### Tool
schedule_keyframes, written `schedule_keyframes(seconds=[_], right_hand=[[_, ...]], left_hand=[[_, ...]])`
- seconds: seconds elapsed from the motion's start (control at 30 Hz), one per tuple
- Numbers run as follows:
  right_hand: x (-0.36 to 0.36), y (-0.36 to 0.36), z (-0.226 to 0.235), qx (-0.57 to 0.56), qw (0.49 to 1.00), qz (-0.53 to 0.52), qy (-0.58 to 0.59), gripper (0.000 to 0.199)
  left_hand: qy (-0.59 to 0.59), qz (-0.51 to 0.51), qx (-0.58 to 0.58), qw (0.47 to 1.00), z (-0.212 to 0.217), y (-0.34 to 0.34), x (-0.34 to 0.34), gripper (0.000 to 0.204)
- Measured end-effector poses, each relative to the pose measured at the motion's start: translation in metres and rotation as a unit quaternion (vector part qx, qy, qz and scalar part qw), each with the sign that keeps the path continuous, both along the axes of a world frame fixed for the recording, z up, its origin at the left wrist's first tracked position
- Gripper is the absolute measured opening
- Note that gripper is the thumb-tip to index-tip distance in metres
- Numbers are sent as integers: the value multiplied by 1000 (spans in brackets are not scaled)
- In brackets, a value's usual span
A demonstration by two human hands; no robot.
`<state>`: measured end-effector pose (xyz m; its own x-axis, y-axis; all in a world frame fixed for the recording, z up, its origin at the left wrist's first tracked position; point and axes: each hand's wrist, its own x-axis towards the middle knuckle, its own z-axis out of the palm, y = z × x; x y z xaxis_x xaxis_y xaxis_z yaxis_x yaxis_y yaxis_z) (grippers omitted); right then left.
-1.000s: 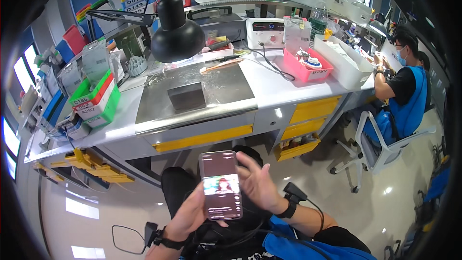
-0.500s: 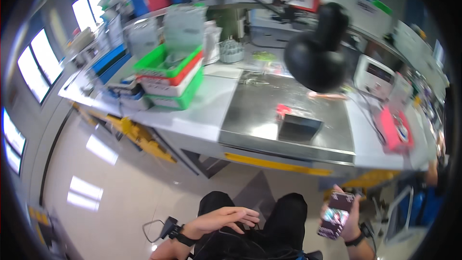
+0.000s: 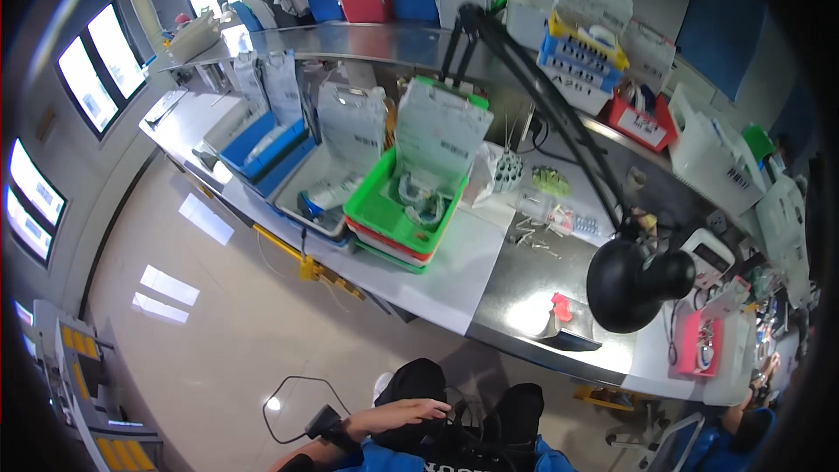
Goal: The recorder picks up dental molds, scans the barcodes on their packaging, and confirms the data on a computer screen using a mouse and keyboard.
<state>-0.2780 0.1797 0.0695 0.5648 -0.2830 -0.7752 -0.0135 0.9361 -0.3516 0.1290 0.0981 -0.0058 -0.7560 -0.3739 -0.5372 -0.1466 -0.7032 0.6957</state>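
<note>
Left hand (image 3: 409, 414) lies at the left knee (image 3: 418, 380), fingers loosely extended, apparently empty. Right hand out of view; its state cannot be told. Dark block (image 3: 573, 334) sits far and right on the metal plate (image 3: 514, 284), long axis seemingly left-to-right.

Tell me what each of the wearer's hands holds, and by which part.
The left hand holds nothing visible. The right hand is out of view, so whether it holds anything cannot be told.
</note>
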Motion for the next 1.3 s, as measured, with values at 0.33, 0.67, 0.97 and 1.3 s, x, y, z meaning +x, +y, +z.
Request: schedule_keyframes(seconds=[0.33, 0.67, 0.97, 1.3], right_hand=[[111, -46, 113, -48, 981, 180, 62, 67], [130, -36, 215, -12, 970, 188, 156, 72], [118, -22, 246, 31, 960, 171, 217, 78], [-18, -23, 222, -61, 901, -6, 429, 64]], left_hand=[[16, -16, -172, 985, 130, -24, 28, 43], [-24, 22, -231, 972, 240, -77, 104, 38], [13, 25, -186, 982, 240, -110, 103, 37], [-11, 40, -218, 975, 272, -144, 19, 38]])
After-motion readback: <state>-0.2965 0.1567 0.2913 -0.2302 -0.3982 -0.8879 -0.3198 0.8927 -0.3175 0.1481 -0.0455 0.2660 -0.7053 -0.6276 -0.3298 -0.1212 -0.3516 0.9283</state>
